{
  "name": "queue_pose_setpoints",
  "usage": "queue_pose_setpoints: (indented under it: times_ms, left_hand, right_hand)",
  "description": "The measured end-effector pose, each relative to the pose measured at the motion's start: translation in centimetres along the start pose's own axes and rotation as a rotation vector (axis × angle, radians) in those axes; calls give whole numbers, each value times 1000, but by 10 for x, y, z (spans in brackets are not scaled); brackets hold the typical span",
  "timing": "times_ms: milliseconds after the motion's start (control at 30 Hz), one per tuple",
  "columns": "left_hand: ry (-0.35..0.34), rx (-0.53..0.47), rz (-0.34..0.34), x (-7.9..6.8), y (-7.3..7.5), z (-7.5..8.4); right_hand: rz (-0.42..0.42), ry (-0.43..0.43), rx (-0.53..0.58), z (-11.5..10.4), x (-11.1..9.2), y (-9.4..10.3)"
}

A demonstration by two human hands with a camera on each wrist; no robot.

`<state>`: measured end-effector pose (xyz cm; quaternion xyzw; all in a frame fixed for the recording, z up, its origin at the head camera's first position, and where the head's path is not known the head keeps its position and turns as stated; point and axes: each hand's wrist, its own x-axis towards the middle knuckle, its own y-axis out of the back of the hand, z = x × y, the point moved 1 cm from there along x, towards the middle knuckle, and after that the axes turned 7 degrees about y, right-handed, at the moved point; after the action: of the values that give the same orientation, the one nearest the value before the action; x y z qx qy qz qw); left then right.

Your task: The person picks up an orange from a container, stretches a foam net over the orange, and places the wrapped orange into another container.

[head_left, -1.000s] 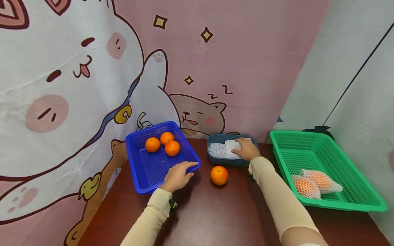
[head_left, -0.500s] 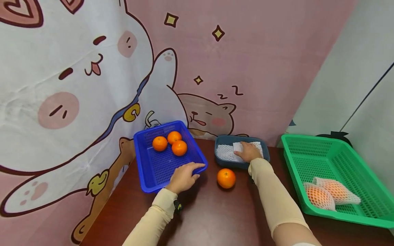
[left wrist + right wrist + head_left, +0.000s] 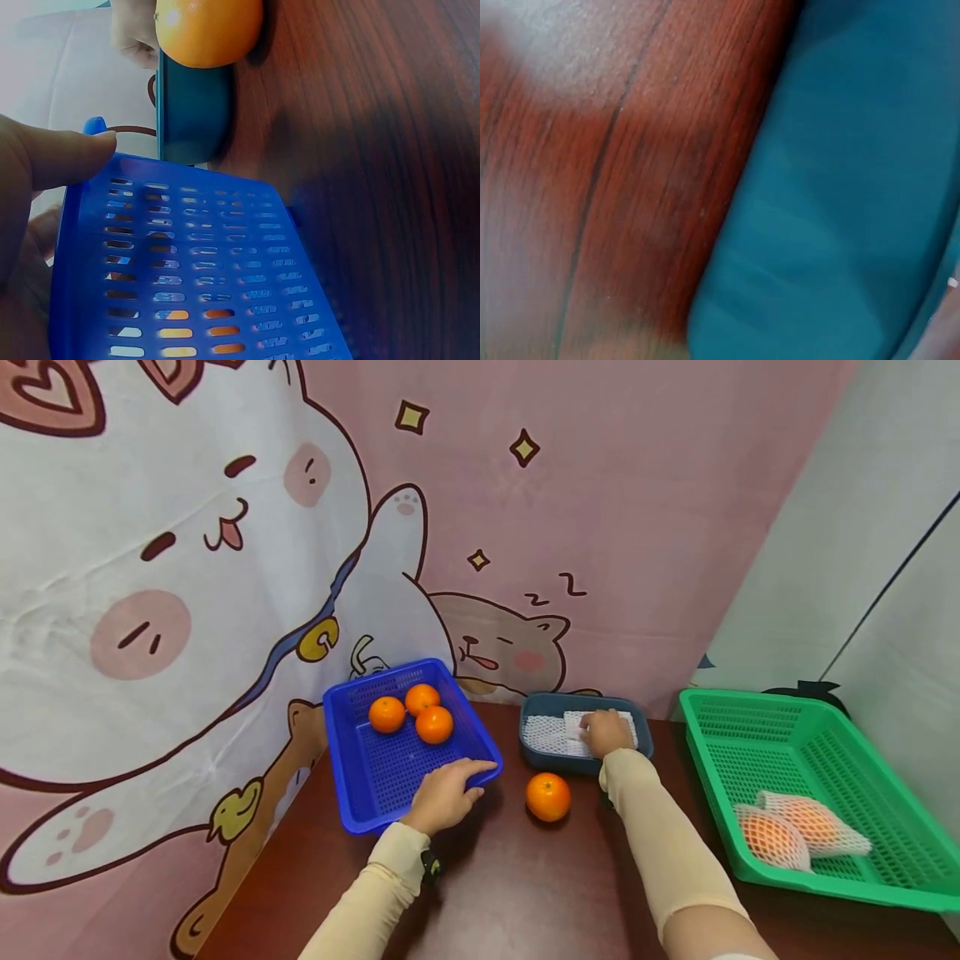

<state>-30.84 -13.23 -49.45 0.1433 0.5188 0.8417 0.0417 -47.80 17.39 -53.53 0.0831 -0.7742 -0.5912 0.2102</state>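
Observation:
My left hand (image 3: pixel 444 797) holds the near right corner of the blue basket (image 3: pixel 491 760), its index finger stretched along the rim. In the left wrist view the thumb (image 3: pixel 75 156) lies over the outside of that rim. Three oranges (image 3: pixel 434 724) sit in the basket's far part. My right hand (image 3: pixel 606 732) reaches into the dark blue tray (image 3: pixel 558 762), fingers curled down on a white foam net sleeve (image 3: pixel 573 723); the fingertips are hidden. More white netting (image 3: pixel 543 734) lies left of it. The right wrist view shows mostly the tray's side (image 3: pixel 825 187).
A single orange (image 3: pixel 548 797) stands on the dark red wooden table (image 3: pixel 525 885) in front of the tray. On the right, a green basket (image 3: pixel 772 752) holds two net-wrapped oranges (image 3: pixel 772 837). A cartoon-printed curtain (image 3: pixel 637 527) hangs behind.
My right hand's fingers have curled down onto the foam net sleeve after lying flatter over it. The left hand stays at the blue basket's corner. The head view has shifted a little.

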Motion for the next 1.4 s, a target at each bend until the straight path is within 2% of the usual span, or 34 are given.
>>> queue_pose_setpoints:
  times_ms: [133, 233, 333, 433, 567, 733, 967, 1067, 1233, 1400]
  left_hand:
    - [-1, -5, -6, 0, 1, 2]
    - [12, -7, -6, -1, 2, 2]
    - [31, -10, -10, -2, 2, 1]
    - [32, -10, -13, -3, 1, 0]
    - [13, -24, -5, -1, 0, 0]
    - [-21, -147, 12, 5, 3, 4]
    - [-126, -366, 127, 23, 7, 29]
    - [-148, -448, 138, 29, 5, 41]
    - [-128, -502, 140, 33, -1, 54]
    - [-57, -665, 113, 32, -8, 60]
  right_hand:
    - [130, 44, 19, -4, -2, 12]
    - [215, 36, 115, -13, -5, 26]
    - [254, 16, 228, -26, -13, 39]
    - [302, 23, 303, -40, -26, 51]
    - [429, 90, 390, -54, -47, 58]
    - [539, 167, 501, -72, -71, 58]
    - [563, 222, 693, -94, -91, 47]
    - [555, 227, 759, -104, -97, 45]
    - [567, 244, 775, -118, -108, 51]
    - [559, 252, 803, -136, -123, 71]
